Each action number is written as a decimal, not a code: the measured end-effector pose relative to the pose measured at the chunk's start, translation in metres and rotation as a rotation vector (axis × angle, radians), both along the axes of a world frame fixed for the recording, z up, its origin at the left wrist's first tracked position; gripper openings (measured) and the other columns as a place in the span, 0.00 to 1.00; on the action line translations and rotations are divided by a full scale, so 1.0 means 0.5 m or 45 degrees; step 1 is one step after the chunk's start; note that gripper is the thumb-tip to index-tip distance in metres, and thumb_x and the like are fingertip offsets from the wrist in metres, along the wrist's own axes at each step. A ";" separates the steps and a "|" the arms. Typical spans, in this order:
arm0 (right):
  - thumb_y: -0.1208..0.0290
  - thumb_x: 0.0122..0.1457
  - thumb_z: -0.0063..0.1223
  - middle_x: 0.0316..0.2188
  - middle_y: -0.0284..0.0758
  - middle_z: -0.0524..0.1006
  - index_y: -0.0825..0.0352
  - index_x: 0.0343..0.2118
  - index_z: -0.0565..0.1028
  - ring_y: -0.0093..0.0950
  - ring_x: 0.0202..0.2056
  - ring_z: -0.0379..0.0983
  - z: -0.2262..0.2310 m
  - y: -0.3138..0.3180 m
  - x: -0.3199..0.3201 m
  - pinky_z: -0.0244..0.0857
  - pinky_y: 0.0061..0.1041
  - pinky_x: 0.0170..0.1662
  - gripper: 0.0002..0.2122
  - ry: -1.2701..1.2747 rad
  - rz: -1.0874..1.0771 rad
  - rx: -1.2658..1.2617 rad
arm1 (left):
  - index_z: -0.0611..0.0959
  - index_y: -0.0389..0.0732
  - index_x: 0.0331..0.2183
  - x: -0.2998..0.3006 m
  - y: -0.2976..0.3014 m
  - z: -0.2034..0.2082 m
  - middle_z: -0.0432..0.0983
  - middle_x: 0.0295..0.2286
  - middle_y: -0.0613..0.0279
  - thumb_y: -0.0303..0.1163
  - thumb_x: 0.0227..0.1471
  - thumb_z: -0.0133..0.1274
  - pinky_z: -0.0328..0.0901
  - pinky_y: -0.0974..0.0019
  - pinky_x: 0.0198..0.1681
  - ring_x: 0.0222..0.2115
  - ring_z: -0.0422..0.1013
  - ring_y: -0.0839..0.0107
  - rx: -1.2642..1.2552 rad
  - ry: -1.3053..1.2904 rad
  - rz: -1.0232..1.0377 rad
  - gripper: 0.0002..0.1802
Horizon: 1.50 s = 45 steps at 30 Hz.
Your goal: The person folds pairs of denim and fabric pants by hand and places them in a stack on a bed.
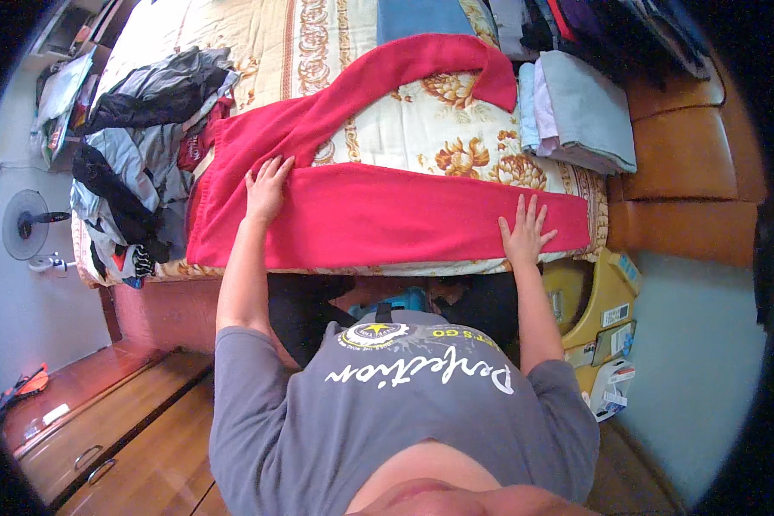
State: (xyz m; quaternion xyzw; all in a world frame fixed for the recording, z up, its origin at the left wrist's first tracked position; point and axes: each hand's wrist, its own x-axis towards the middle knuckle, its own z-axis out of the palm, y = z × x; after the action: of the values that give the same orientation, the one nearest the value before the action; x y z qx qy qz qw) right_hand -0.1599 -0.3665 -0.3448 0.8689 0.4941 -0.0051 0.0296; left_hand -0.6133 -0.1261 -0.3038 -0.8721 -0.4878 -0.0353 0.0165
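Observation:
A pair of red trousers [387, 211] lies spread on a bed, waist end to the left. The near leg runs straight along the bed's front edge, while the far leg curves away and bends down at its end. My left hand [268, 185] rests on the upper part of the trousers, near where the legs part, fingers stretched out. Toward the cuff of the near leg, my right hand [526, 230] lies flat with its fingers spread. Neither hand grips the cloth.
A heap of dark and grey clothes [138, 172] sits at the left. Folded cloths [580, 112] are stacked at the right, beside a brown leather headboard [688, 155]. The bedspread [456, 159] is floral. A small fan [30, 224] stands far left; a yellow container [606, 297] is near right.

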 end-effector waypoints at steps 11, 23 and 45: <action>0.41 0.48 0.41 0.61 0.35 0.39 0.56 0.59 0.47 0.39 0.61 0.33 0.005 0.138 -0.273 0.31 0.66 0.51 0.38 0.195 0.477 0.025 | 0.71 0.45 0.45 0.135 0.178 0.025 0.63 0.48 0.57 0.22 0.43 0.42 0.57 0.55 0.48 0.50 0.58 0.59 0.082 -0.219 0.131 0.23; 0.49 0.49 0.43 0.60 0.37 0.44 0.56 0.57 0.54 0.39 0.61 0.36 -0.025 0.135 -0.267 0.31 0.60 0.54 0.32 0.285 0.516 0.172 | 0.75 0.41 0.31 0.191 0.329 0.042 0.74 0.29 0.47 0.29 0.38 0.48 0.64 0.54 0.37 0.33 0.70 0.51 -0.199 -0.086 0.108 0.11; 0.68 0.51 0.43 0.58 0.28 0.52 0.53 0.50 0.63 0.28 0.60 0.42 0.126 0.474 -0.216 0.45 0.53 0.54 0.20 -0.393 1.331 0.074 | 0.69 0.44 0.28 -0.001 -0.289 0.098 0.65 0.23 0.64 0.29 0.36 0.47 0.64 0.66 0.21 0.24 0.67 0.67 0.032 -0.204 -0.322 0.10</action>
State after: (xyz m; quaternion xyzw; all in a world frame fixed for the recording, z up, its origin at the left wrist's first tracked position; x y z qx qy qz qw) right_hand -0.2680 -0.1293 -0.2820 0.4986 0.8501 0.1517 0.0764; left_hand -0.6140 -0.2706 -0.2546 -0.9207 -0.3734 -0.1127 -0.0162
